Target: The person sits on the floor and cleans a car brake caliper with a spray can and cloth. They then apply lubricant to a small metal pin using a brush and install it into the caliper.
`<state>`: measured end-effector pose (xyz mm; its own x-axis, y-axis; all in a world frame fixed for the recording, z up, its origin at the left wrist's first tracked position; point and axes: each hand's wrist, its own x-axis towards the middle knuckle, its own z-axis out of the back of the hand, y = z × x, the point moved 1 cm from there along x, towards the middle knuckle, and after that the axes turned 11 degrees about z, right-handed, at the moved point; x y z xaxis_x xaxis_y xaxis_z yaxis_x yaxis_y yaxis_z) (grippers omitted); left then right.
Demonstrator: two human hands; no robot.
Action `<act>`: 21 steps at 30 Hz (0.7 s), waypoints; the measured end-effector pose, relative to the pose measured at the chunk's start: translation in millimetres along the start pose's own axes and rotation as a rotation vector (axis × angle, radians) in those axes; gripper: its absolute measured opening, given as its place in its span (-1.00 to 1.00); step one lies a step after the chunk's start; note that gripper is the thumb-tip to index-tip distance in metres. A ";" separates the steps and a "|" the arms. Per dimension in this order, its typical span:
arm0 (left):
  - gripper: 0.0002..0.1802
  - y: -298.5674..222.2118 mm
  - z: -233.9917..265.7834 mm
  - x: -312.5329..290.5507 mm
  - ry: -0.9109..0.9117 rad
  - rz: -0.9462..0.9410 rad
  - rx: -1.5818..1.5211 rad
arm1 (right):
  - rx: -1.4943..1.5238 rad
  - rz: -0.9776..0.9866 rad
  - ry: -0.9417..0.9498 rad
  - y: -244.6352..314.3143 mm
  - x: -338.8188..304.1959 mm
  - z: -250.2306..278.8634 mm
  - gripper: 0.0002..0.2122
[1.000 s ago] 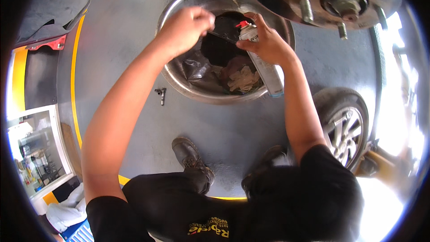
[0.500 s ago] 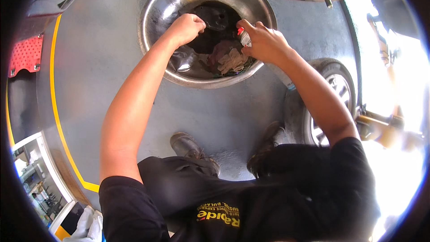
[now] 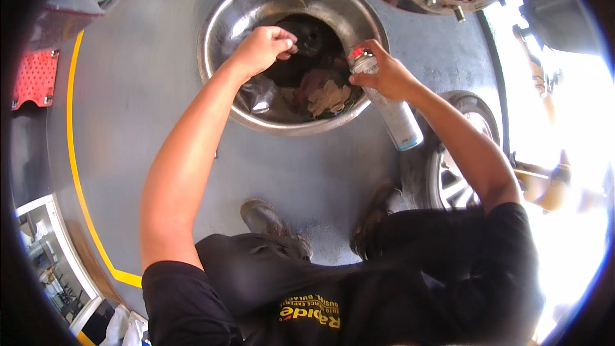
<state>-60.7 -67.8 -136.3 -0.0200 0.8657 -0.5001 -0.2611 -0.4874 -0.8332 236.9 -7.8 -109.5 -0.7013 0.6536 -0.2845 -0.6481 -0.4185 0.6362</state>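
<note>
can point(image 3: 396, 118) across the right edge of the basin point(image 3: 288, 129), long axis slanting, nozzle point(image 3: 358, 54) far-left, base point(image 3: 409, 141) near-right, right hand point(image 3: 392, 78) with fingers curled round its top, left hand point(image 3: 261, 51) over basin, fingers bent together, hold unclear

Looking down from the head

A wide fisheye camera faces down: shirt point(image 3: 391, 301) nearest, left hand point(image 3: 264, 50) and right hand point(image 3: 386, 77) farther out, the basin point(image 3: 288, 129) and floor point(image 3: 154, 83) beneath. Edges bend toward the view's rim.
</note>
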 end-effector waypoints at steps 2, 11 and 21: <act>-0.61 -43.9 -2.5 -13.9 0.032 -0.089 -0.372 | 0.003 0.029 -0.033 -5.9 -2.9 2.3 -0.21; -0.68 -131.1 -2.8 -6.2 0.293 -0.506 -0.859 | 0.124 0.097 0.151 -3.4 -38.2 15.3 -0.18; -0.76 -138.2 5.9 -10.8 0.326 -0.499 -0.762 | 0.630 0.070 0.048 10.3 -34.5 3.0 -0.33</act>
<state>-30.2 -9.1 -14.3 0.2220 0.9750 0.0071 0.5310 -0.1148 -0.8396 255.3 -32.7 -91.0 -0.7578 0.6029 -0.2495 -0.3114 0.0019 0.9503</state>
